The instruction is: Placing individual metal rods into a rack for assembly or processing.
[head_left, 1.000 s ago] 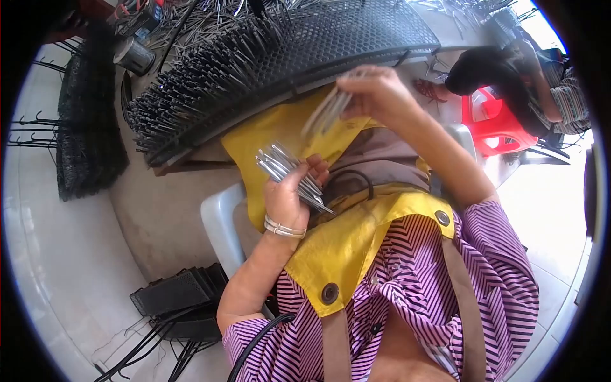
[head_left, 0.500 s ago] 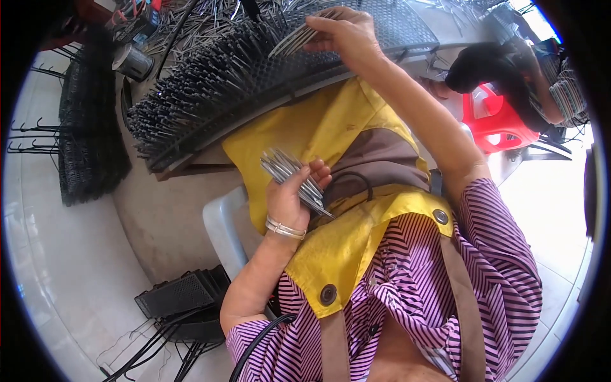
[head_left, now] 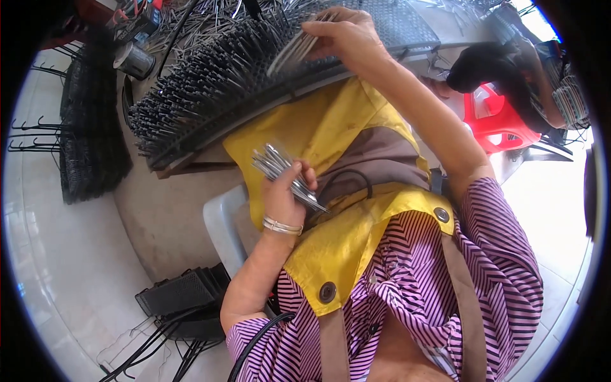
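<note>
Here the left hand (head_left: 284,191) grips a bundle of rods (head_left: 286,176) over the lap, fingers wrapped tight, while the right hand (head_left: 344,35) pinches a few rods (head_left: 294,52) at the spiked rack (head_left: 223,89); a loose pinch could drop them.

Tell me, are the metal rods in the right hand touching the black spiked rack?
Cannot tell. In the head view the right hand holds thin metal rods over the black spiked rack; their tips overlap its spikes, but neither contact nor gap shows.
</note>
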A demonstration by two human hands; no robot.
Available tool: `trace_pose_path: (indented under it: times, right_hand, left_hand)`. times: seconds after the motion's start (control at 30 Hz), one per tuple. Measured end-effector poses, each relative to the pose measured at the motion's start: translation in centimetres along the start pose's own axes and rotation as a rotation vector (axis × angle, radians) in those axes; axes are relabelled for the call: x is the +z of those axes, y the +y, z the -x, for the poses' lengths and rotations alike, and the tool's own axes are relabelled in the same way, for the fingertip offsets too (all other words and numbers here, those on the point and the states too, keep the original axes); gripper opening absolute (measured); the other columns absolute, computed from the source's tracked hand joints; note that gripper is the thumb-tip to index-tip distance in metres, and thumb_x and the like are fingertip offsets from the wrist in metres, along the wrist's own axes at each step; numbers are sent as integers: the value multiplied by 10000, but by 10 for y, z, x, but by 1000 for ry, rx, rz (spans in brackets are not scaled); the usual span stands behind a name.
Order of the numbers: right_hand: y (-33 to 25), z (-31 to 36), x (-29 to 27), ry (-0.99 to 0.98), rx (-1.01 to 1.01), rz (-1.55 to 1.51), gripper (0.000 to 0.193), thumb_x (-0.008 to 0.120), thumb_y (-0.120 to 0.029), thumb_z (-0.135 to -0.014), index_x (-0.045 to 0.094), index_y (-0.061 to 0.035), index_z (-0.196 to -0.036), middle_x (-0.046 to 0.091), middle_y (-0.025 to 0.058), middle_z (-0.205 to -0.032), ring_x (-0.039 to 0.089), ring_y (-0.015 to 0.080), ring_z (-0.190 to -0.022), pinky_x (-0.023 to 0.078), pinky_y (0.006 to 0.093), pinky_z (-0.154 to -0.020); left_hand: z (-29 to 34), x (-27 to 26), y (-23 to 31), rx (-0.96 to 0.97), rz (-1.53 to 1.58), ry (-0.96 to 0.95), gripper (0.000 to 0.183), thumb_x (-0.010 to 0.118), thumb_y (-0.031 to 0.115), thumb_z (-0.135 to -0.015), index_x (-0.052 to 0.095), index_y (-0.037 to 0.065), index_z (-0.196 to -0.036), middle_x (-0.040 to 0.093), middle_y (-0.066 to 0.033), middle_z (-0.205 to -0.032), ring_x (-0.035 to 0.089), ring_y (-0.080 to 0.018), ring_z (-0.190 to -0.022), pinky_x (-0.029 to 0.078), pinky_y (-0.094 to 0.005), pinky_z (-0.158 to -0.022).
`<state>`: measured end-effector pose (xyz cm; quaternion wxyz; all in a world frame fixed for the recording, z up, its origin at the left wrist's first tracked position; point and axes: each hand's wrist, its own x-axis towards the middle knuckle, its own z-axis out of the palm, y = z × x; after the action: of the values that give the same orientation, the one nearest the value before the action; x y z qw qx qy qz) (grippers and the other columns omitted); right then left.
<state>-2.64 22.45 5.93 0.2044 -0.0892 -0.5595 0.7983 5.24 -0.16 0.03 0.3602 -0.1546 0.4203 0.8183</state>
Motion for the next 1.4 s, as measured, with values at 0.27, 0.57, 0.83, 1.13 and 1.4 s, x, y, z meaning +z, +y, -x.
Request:
trace_pose_path:
  times: [0.27, 0.57, 0.83, 1.13, 1.4]
  right_hand:
    - [-20, 42, 11, -358, 394, 338, 177, 635, -71, -711, 583, 58, -821, 605, 127, -699, 611, 184, -544, 526, 255, -474]
    - [-3, 55, 21, -506, 471, 397, 134, 616, -33, -710, 583, 67, -793, 614, 145, -674, 614, 198, -534, 525, 279, -457]
    - [-7, 40, 0, -377, 501, 363, 176, 616, -53, -733, 572, 86, -833, 621, 165, -707, 625, 210, -581, 538, 285, -488]
    - [9, -27, -8, -168, 77, -82, 143, 634, -39, -744, 571, 61, -823, 617, 151, -750, 633, 230, -656, 554, 300, -553]
    - [18, -27, -3, 7, -30, 85, 124, 662, -26, -712, 586, 61, -758, 617, 134, -708, 626, 194, -613, 548, 282, -527]
  left_hand:
    - [6, 17, 18, 263, -162, 108, 136, 620, 115, -778, 543, 13, -824, 497, -34, -600, 443, -107, -439, 355, -230, -404]
    - [6, 13, 17, 203, -371, -74, 106, 618, 56, -773, 565, -30, -804, 592, -107, -703, 436, -116, -429, 340, -233, -389]
    - [9, 15, 11, 85, -318, -14, 115, 586, 74, -793, 544, -25, -832, 575, -120, -740, 430, -118, -441, 348, -241, -403]
    - [10, 23, 5, 56, -204, 0, 132, 553, 80, -795, 533, -46, -759, 466, -54, -538, 419, -119, -414, 341, -240, -387]
    - [6, 12, 1, 21, -196, -35, 137, 584, 95, -792, 545, -35, -814, 557, -96, -712, 420, -123, -428, 348, -258, -400]
